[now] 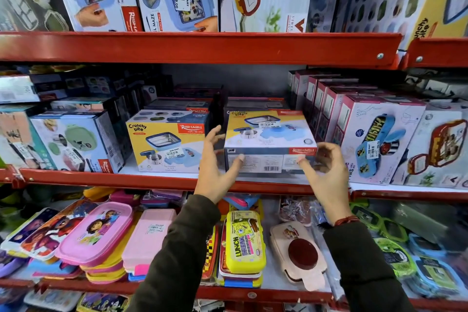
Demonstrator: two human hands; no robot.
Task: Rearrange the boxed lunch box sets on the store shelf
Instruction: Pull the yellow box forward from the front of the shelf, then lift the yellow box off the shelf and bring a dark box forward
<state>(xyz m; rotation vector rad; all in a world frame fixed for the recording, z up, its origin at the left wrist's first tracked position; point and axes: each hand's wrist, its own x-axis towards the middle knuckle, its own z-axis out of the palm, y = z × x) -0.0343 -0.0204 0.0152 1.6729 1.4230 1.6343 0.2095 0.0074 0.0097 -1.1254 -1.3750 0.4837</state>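
A Crunchy Bite lunch box set [269, 137] lies flat on the middle red shelf [152, 180], with its grey barcode side facing me. My left hand [217, 168] is at its front left corner, thumb tip on the front face and fingers spread beside the left side. At the front right corner my right hand [327, 171] rests its thumb tip on the front face, fingers loosely curled in the air. Neither hand clasps the box. A second Crunchy Bite box [167, 142] stands upright just to the left, with a gap between the two.
Pink boxed sets [379, 139] stand in a row on the right, and a green-lunchbox carton [76, 142] stands on the left. More boxes fill the top shelf [197, 47]. Loose plastic lunch boxes [243, 240] crowd the shelf below my forearms.
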